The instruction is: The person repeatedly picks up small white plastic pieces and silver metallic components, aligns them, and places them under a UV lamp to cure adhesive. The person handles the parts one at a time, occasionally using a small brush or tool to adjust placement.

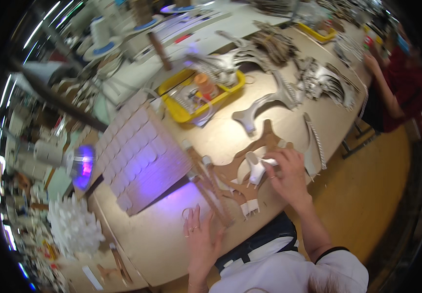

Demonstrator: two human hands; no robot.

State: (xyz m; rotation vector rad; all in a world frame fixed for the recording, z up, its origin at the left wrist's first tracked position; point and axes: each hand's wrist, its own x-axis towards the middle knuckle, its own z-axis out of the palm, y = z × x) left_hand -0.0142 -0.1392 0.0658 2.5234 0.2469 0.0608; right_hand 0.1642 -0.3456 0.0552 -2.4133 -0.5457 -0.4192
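Note:
My left hand (pixel 202 239) rests at the table's near edge, fingers spread and holding nothing; a small thin loop (pixel 187 213) lies at its fingertips. My right hand (pixel 289 176) is bent over a small white curved piece (pixel 255 168), thumb and fingers closed on its right end. Beneath and around that piece lie brown cut-out strap pieces (pixel 230 171), flat on the table, with white tabs (pixel 250 207) at the near end. Long brown strips (pixel 208 185) lie between my two hands. To the right of my right hand is a grey piece with a braided edge (pixel 314 144).
A slanted board with rows of rounded pale pieces (pixel 140 146) stands left of centre, beside a purple-glowing lamp (pixel 81 167). Beyond are a yellow tray (pixel 179 115) with an orange-capped bottle and piles of grey straps (pixel 325 83). Another person (pixel 401 93) works at the far right.

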